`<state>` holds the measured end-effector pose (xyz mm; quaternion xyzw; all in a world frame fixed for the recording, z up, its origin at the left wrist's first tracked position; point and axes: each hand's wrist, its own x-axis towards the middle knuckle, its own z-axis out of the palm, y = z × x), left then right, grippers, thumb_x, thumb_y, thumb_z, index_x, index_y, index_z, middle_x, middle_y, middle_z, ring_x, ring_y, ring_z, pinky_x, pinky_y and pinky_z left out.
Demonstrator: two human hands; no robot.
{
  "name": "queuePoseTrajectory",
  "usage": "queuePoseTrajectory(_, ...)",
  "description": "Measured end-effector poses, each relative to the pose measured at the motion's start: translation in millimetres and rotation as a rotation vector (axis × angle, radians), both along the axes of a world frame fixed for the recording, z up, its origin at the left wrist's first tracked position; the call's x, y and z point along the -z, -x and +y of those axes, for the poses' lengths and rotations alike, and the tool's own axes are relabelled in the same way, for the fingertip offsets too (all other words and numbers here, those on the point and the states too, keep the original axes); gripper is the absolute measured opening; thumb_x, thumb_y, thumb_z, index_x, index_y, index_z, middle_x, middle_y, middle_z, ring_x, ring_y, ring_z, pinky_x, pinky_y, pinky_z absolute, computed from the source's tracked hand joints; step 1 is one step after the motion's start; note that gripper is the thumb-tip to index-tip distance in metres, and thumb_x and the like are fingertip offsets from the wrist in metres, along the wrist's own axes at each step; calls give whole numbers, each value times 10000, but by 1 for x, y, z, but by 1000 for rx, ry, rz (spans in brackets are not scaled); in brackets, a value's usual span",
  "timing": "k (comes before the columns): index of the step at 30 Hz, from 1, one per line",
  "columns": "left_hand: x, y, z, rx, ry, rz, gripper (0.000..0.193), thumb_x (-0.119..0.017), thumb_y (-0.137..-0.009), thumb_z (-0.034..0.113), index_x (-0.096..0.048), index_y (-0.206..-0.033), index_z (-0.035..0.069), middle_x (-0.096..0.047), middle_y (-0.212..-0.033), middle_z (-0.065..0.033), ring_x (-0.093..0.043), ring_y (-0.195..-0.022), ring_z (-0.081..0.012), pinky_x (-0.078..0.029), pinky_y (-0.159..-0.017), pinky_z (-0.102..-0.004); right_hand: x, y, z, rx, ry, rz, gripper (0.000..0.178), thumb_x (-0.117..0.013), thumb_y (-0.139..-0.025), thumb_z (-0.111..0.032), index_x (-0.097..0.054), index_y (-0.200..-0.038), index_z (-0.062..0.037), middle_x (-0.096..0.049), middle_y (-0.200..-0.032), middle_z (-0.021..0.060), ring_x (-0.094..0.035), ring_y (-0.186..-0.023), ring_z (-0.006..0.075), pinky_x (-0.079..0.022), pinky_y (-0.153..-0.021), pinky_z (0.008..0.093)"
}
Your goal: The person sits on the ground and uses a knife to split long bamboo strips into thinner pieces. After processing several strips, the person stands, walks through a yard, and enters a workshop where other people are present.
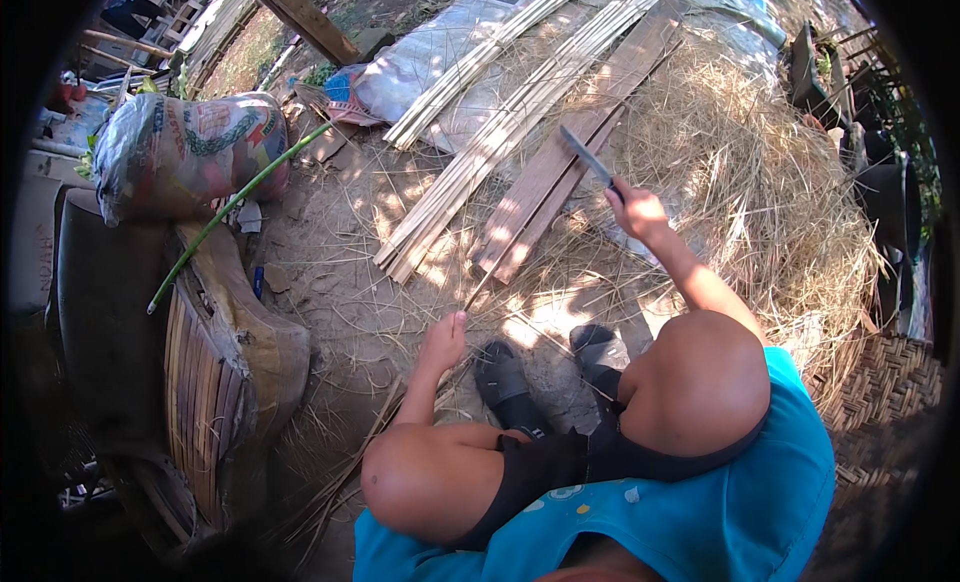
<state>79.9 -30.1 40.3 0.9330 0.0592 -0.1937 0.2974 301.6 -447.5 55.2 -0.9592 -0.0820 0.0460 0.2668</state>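
My right hand (640,214) is closed around the dark handle of a long-bladed knife (588,156). Its blade points up and left, over the brown wooden planks (540,207). Lower and to the left, my left hand (443,340) is closed on a thin bamboo strip (484,285). That strip runs up and right from my fingers toward the near end of the planks; its far end is hard to make out. Left of the planks lies a bundle of long pale bamboo strips (470,172), with another bundle (480,74) beyond it.
A large heap of straw-like shavings (760,172) covers the right side. On the left stand a stuffed sack (190,147), a green bamboo stalk (240,195) and a slatted wooden seat (200,392). A woven mat (885,392) lies at lower right. A wooden post (305,20) rises at the back.
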Motion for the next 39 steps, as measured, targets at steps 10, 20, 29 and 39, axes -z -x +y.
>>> queuePoseTrajectory(10,-10,58,62,-83,108,154,456,-428,-1065,356,-640,-867,4,-665,-804,-249,-631,-777,-478,-476,-697,-514,-8,-66,-102,443,221,36,380,-449,-1061,-407,-597,-1177,-77,-712,-912,237,-693,-845,440,-544,-753,551)
queuePoseTrajectory(20,1,0,-14,95,-215,0,445,-410,-1061,401,-596,-1064,-3,-673,-856,-301,-661,-810,-501,-503,-717,-601,-4,126,81,-605,-36,148,445,-549,-1012,-469,-540,-1361,-192,-654,-948,211,-682,-789,424,-571,-730,519)
queuePoseTrajectory(29,-14,34,19,1,-7,-4,438,-423,-1064,388,-643,-966,22,-681,-825,-274,-646,-788,-508,-501,-701,-569,1,-6,2,86,-77,64,370,-473,-1046,-401,-567,-1253,-110,-687,-833,249,-678,-829,468,-527,-766,566)
queuePoseTrajectory(39,34,83,86,-241,141,258,540,-491,-1045,457,-661,-869,-24,-618,-677,-148,-597,-646,-265,-487,-654,-410,1,26,21,-30,17,199,380,-541,-1016,-436,-572,-1280,-164,-688,-826,220,-692,-757,428,-562,-662,527)
